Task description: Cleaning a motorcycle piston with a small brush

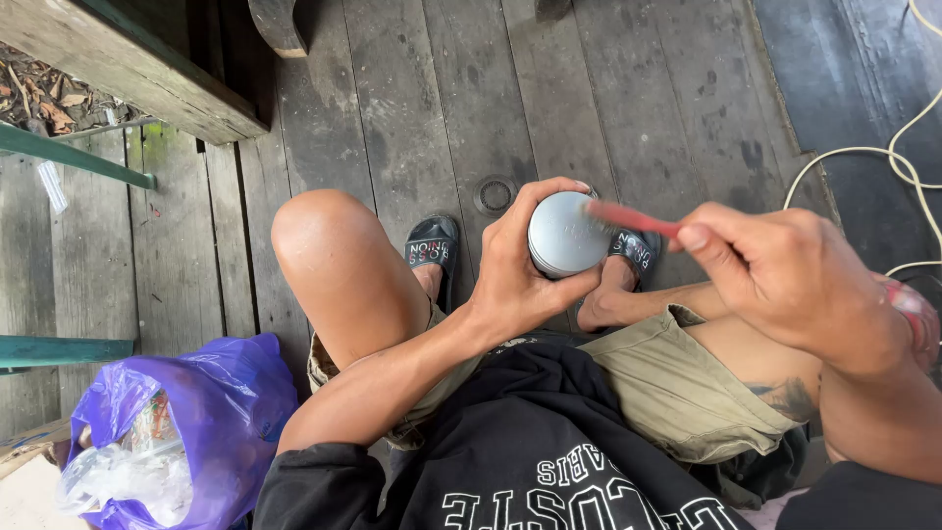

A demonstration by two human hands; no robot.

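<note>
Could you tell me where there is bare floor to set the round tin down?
Bare planks lie ahead of the sandals, around the small round disc, and left of the knee toward the green rail. The purple bag crowds the near left; cord crosses the right.

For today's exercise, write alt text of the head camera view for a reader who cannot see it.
Seen from above, a seated person's left hand grips a round silver tin while the right hand holds a thin red stick against its flat face. Below are bare knees, black sandals and grey wooden floorboards; a purple plastic bag lies at lower left.
</note>
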